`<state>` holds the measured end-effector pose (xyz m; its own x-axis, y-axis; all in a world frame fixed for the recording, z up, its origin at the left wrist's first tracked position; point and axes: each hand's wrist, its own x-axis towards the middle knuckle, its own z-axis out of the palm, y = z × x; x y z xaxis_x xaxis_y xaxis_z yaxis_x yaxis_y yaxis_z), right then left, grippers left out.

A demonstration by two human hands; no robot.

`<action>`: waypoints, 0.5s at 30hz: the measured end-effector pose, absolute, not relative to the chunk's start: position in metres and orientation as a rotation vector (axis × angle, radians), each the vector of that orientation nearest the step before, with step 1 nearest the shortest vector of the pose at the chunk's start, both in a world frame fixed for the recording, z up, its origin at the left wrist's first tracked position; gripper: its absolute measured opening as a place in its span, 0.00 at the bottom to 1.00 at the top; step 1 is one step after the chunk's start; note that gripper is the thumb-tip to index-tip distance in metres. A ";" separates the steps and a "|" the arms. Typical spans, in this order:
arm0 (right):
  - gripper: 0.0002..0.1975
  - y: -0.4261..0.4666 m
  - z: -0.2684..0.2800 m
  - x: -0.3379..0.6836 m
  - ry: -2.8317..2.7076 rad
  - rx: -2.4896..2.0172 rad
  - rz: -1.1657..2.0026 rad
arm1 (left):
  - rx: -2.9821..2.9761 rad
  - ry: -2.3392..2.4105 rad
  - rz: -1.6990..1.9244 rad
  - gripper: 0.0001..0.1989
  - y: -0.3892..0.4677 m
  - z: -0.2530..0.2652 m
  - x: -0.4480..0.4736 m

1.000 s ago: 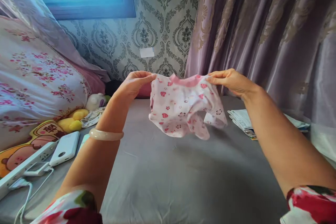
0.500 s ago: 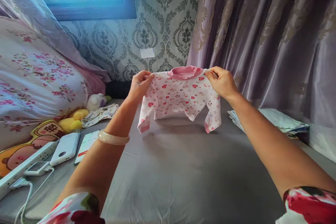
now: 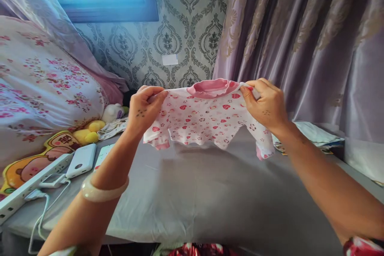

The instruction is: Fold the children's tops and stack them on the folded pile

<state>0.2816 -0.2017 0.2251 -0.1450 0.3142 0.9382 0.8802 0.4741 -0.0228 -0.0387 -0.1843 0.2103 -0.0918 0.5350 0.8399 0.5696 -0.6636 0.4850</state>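
A small white long-sleeved baby top (image 3: 201,118) with red hearts, tiny flowers and a pink collar hangs stretched between my hands above the grey sheet. My left hand (image 3: 145,108) pinches its left shoulder between thumb and fingers. At the opposite shoulder, close to the collar, my right hand (image 3: 265,102) grips the cloth the same way. Both sleeves dangle, their pink cuffs showing, and the hem falls in an uneven line. A pale bangle (image 3: 103,192) circles my left forearm.
Left on the grey-sheeted bed (image 3: 180,200) lie a power strip (image 3: 36,186) with cables, a white power bank (image 3: 81,161), a phone (image 3: 103,154) partly behind my arm, and plush toys (image 3: 90,132). Folded clothes (image 3: 315,134) lie at right, before the curtain (image 3: 288,48).
Both hands have come nearer to me and spread wider apart, carrying the baby top with them. It now looks larger and more stretched across the shoulders. The view has shifted slightly.
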 end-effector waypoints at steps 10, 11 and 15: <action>0.14 -0.269 0.276 0.280 -1.726 -1.023 -0.226 | -1.891 -1.387 -1.805 0.14 -0.288 0.271 -0.056; 0.14 -0.262 0.278 0.282 -1.761 -1.002 -0.181 | -1.895 -1.447 -1.790 0.14 -0.283 0.274 -0.057; 0.14 -0.216 0.266 0.286 -1.855 -1.116 -0.013 | -2.109 -1.678 -1.753 0.11 -0.232 0.262 -0.060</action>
